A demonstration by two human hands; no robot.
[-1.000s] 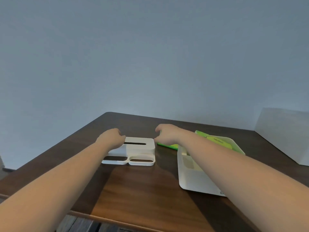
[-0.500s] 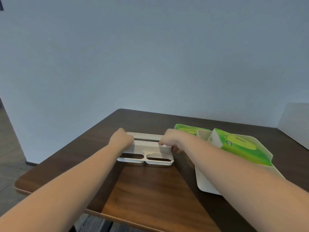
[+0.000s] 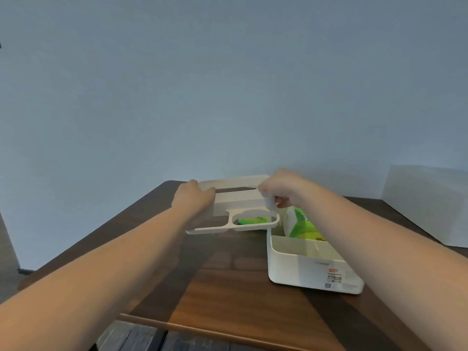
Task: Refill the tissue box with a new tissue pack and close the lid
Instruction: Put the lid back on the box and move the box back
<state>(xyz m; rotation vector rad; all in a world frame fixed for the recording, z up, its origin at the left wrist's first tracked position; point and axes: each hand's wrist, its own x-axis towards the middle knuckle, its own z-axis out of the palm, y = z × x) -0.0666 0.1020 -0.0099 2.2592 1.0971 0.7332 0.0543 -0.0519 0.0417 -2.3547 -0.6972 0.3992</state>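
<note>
Left hand [image 3: 193, 198] and right hand [image 3: 281, 190] grip the lid [image 3: 235, 211], raised off the table [image 3: 228, 287] beside the tissue box [image 3: 311, 272]; uneven lowering could jam it on the upright tissue pack [image 3: 302, 225].

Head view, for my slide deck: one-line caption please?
Both hands, left and right, lift the white lid above the table beside the open tissue box.

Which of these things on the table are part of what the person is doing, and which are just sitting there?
In use:
white lid, held by left hand and right hand
white tissue box
green tissue pack inside it

Lying about:
second green pack on the table
white board, far right
</note>
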